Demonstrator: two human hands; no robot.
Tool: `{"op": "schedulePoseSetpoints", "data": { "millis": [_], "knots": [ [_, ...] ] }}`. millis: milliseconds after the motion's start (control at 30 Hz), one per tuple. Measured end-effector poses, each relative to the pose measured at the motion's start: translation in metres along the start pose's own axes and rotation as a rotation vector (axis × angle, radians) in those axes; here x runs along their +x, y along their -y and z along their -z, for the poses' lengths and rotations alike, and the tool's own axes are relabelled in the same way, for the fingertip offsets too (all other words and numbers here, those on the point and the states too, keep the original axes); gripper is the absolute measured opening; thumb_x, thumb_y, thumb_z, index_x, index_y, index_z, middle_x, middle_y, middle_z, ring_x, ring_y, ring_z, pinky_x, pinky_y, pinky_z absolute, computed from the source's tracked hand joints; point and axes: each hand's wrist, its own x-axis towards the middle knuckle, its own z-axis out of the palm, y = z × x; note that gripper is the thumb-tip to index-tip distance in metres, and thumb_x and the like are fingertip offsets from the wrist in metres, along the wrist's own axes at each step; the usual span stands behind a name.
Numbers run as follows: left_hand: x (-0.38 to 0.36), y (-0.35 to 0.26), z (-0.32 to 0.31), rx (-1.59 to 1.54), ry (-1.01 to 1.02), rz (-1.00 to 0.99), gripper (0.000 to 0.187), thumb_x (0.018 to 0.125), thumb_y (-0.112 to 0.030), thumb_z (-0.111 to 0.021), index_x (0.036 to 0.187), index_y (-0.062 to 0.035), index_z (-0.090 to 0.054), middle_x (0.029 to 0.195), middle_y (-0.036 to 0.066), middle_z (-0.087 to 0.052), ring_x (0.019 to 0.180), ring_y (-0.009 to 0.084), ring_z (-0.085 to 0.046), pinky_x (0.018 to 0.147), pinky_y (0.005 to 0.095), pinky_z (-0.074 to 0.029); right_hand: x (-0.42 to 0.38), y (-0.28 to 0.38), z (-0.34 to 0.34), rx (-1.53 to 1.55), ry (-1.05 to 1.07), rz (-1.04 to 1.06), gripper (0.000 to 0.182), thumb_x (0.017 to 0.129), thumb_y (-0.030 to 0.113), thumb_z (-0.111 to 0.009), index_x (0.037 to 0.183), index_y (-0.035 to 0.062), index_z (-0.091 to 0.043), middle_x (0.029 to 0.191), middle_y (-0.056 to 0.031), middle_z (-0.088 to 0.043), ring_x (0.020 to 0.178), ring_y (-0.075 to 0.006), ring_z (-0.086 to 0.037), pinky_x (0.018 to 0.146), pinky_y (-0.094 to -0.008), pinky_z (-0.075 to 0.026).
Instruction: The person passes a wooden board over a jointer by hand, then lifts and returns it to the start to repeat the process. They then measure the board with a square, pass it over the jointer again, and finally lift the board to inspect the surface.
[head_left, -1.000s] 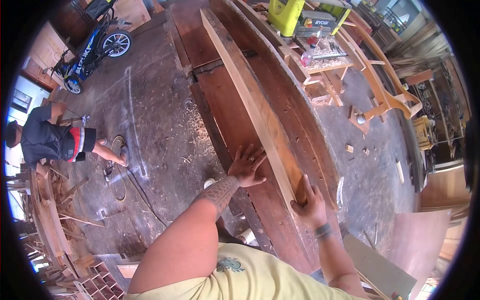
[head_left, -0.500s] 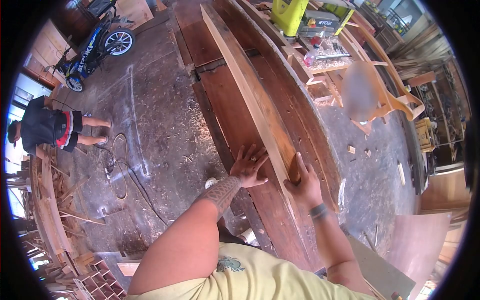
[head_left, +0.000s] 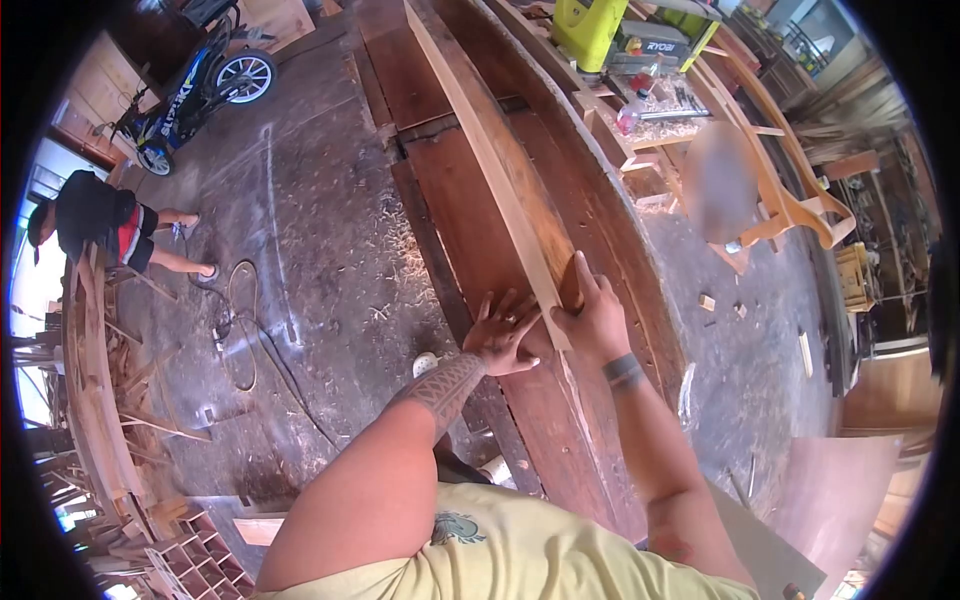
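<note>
1. Seen from the head camera, a long wooden beam (head_left: 512, 180) lies lengthwise on a reddish-brown bench (head_left: 460, 205), its pale edge turned to the left and its near end between the two hands.
2. The left hand (head_left: 497, 338) is palm down on the bench with fingers spread, the fingertips just beside that pale edge (whether they touch it, I cannot tell).
3. The right hand (head_left: 597, 325) is on the near end of the beam, thumb laid at the pale edge and index finger stretched along the brown face; the other fingers are partly hidden, so how firmly they squeeze cannot be told.
4. Past the bench, toward the upper right, stands a green-and-grey machine (head_left: 590, 35) marked RYOBI, with a bottle (head_left: 630, 118) of pinkish liquid near it; farther right is a curved wooden frame (head_left: 800, 212).
5. Wood shavings (head_left: 405, 245) are scattered on the dark floor (head_left: 325, 250) along the bench's left side, and a looped cord (head_left: 252, 375) lies well apart from them.
6. Over on the far left, another person (head_left: 95, 215) in dark clothes leans by a long timber (head_left: 103, 400), below a blue-and-black motorcycle (head_left: 185, 115) in the view.
</note>
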Motion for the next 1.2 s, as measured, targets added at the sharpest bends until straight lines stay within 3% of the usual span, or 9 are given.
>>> {"op": "schedulePoseSetpoints", "data": {
  "millis": [133,333,533,667,800,1200],
  "knots": [
    [0.0,0.001,0.001,-0.004,0.013,-0.004,0.112,0.091,-0.07,-0.074,0.178,-0.0183,-0.026,0.186,0.008,-0.022,0.171,0.043,-0.015,0.136,0.0711,-0.005,0.03,0.004,-0.009,-0.025,-0.027,0.009,0.105,0.082,0.031,-0.086,0.174,0.0148,-0.039,0.12,-0.0221,-0.067,0.105,-0.0419,-0.072,0.092,-0.0505,-0.059],
    [0.002,0.004,-0.007,-0.022,-0.046,-0.023,0.111,0.09,-0.07,-0.074,0.176,-0.0169,-0.028,0.185,0.009,-0.023,0.17,0.0447,-0.016,0.135,0.0722,-0.007,0.065,0.015,-0.014,-0.031,-0.03,0.02,0.105,0.082,0.028,-0.086,0.174,0.0119,-0.037,0.122,-0.025,-0.068,0.112,-0.0455,-0.072,0.098,-0.0524,-0.06],
    [0.004,0.006,-0.011,0.003,-0.078,-0.03,0.106,0.089,-0.069,-0.076,0.172,-0.0155,-0.036,0.183,0.009,-0.028,0.168,0.0456,-0.021,0.135,0.0722,-0.011,0.101,0.023,-0.021,-0.021,-0.014,-0.009,0.106,0.083,0.033,-0.085,0.175,0.0188,-0.036,0.13,-0.0255,-0.068,0.117,-0.0472,-0.071,0.102,-0.0531,-0.058],
    [0.004,0.006,-0.011,-0.011,-0.043,-0.024,0.105,0.09,-0.068,-0.076,0.172,-0.0159,-0.036,0.184,0.007,-0.027,0.168,0.0454,-0.021,0.135,0.072,-0.011,0.12,0.029,-0.025,-0.036,-0.061,0.04,0.104,0.082,0.029,-0.087,0.173,0.0117,-0.039,0.127,-0.0281,-0.068,0.113,-0.0476,-0.073,0.1,-0.0523,-0.06],
    [0.004,0.005,-0.007,-0.003,-0.033,-0.024,0.104,0.091,-0.068,-0.075,0.172,-0.0163,-0.035,0.184,0.007,-0.025,0.169,0.0452,-0.019,0.134,0.0725,-0.012,0.141,0.034,-0.029,-0.035,-0.037,0.015,0.104,0.083,0.034,-0.085,0.174,0.0171,-0.037,0.133,-0.0275,-0.068,0.115,-0.0484,-0.072,0.101,-0.0532,-0.059],
    [0.003,0.008,-0.009,0.022,-0.03,-0.045,0.104,0.093,-0.073,-0.069,0.174,-0.0155,-0.036,0.185,0.01,-0.023,0.17,0.0443,-0.015,0.134,0.0716,-0.011,0.199,0.057,-0.035,-0.061,-0.01,0.001,0.105,0.084,0.034,-0.086,0.174,0.0134,-0.036,0.141,-0.0291,-0.066,0.124,-0.0466,-0.071,0.108,-0.0506,-0.057]
  ]
}}
